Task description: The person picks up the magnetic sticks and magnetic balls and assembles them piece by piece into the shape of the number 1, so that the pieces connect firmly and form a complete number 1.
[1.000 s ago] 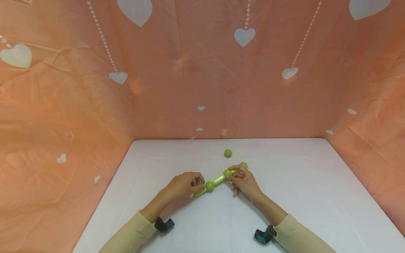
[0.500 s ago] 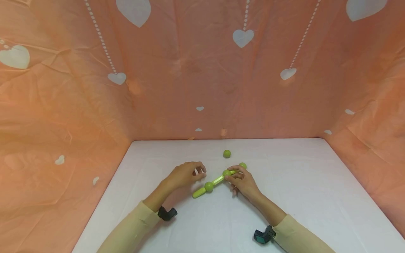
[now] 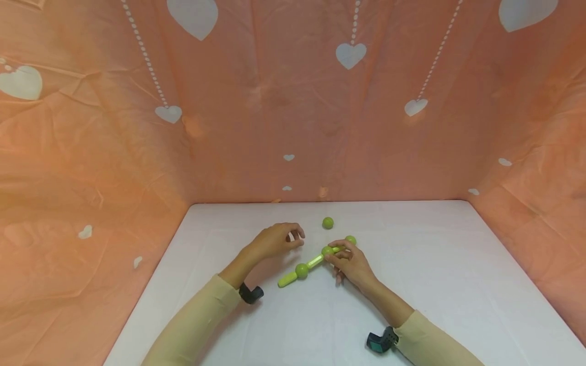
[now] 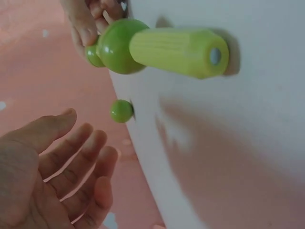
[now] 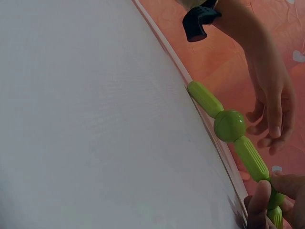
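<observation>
A straight chain of lime-green rods and green balls (image 3: 301,271) lies slantwise on the white table. Its near-left end is a ribbed rod (image 4: 181,50) with a small grey disc in its tip. My right hand (image 3: 352,264) pinches the chain at its second ball (image 3: 327,251), thumb and fingers on either side. A further ball (image 3: 350,240) shows beyond those fingers, which hide part of the rod between. My left hand (image 3: 276,239) is held above the table, left of the chain, fingers loosely bent and holding nothing. A loose green ball (image 3: 327,222) sits behind the chain.
The white table (image 3: 412,239) reaches back to an orange cloth (image 3: 311,112) printed with pale hearts, which also stands at both sides. Dark wrist cameras (image 3: 251,294) are worn at both beige sleeves (image 3: 197,323).
My left hand has left the chain's near-left rod, uncovering it, and moved up and forward toward the loose ball. My right hand keeps its pinch in the same place.
</observation>
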Demonstrator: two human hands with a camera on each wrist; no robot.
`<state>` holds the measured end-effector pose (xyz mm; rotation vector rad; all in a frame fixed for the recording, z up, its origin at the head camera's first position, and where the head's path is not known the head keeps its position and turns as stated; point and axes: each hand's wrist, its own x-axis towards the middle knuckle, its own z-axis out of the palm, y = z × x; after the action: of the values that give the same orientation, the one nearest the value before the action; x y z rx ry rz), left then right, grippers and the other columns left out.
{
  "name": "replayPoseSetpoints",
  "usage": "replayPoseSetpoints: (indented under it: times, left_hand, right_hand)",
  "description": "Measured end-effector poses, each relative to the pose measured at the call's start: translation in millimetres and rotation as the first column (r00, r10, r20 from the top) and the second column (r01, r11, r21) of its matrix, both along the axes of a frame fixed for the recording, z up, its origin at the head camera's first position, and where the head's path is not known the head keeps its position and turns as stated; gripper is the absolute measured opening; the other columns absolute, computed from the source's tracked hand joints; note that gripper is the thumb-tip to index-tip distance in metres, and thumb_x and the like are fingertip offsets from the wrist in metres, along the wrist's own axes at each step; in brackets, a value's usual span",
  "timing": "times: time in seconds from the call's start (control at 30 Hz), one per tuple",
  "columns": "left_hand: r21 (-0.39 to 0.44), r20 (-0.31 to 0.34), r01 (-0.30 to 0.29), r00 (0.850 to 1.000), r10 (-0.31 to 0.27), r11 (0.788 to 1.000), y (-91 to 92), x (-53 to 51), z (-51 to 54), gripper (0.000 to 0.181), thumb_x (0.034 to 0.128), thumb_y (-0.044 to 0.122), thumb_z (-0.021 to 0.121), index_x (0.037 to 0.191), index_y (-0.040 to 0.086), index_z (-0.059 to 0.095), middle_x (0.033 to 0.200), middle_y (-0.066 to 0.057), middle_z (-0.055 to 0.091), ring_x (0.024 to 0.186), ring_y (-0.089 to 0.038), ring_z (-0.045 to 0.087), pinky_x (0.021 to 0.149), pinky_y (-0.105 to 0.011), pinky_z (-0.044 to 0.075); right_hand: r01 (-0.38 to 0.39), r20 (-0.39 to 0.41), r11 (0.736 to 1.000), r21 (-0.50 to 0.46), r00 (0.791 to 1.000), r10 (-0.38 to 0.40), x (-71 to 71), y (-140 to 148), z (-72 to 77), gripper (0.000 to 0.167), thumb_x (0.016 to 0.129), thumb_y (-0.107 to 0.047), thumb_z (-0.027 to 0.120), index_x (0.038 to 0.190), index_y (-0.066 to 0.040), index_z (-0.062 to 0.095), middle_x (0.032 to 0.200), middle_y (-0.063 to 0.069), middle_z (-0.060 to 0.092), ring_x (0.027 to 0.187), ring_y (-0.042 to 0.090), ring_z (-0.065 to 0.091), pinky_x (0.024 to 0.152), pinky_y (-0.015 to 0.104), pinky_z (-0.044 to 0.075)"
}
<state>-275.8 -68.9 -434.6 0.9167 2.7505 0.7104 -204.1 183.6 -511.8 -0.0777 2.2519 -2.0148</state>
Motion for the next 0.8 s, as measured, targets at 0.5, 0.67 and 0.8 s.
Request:
replayPoseSetpoints:
  times: [0.5,0.67,0.8]
  left_hand:
    - [-0.049,-0.055,0.019,0.998,-0.022,0.999,16.7,-28.8,-12.3,0.022,0.1028,0.023,0.076,0.124,0.015,0.073,0.11,0.003,0.074,0.092,-0.013,0.065,0.078,-0.033,0.054]
    - [-0.037,-0.086,0.036,0.995,-0.04,0.999,20.0,-41.2,-16.0,0.027,0.1022,0.024,0.077,0.127,0.016,0.07,0.115,0.002,0.074,0.095,-0.015,0.067,0.08,-0.035,0.055]
    - [-0.049,-0.113,0.053,0.992,-0.058,0.997,25.9,-49.6,-15.4,0.032,0.102,0.024,0.077,0.132,0.017,0.068,0.121,0.0,0.072,0.099,-0.016,0.067,0.084,-0.036,0.055]
  right_hand:
    - [0.004,0.0,1.0,0.006,1.0,-0.004,0.9,-1,-0.3,0.043,0.101,-0.014,0.077,0.137,-0.001,0.058,0.073,0.009,0.066,0.049,0.014,0.056,0.048,0.026,0.051]
    - [0.008,0.001,1.0,0.01,1.0,-0.008,0.4,-1,-1.6,0.042,0.101,-0.014,0.077,0.137,-0.002,0.059,0.074,0.01,0.067,0.05,0.014,0.057,0.048,0.026,0.051]
    - [0.007,-0.004,1.0,0.008,1.0,-0.007,-0.3,-1,-2.0,0.042,0.1,-0.014,0.078,0.136,-0.002,0.059,0.074,0.011,0.068,0.05,0.014,0.057,0.048,0.026,0.051]
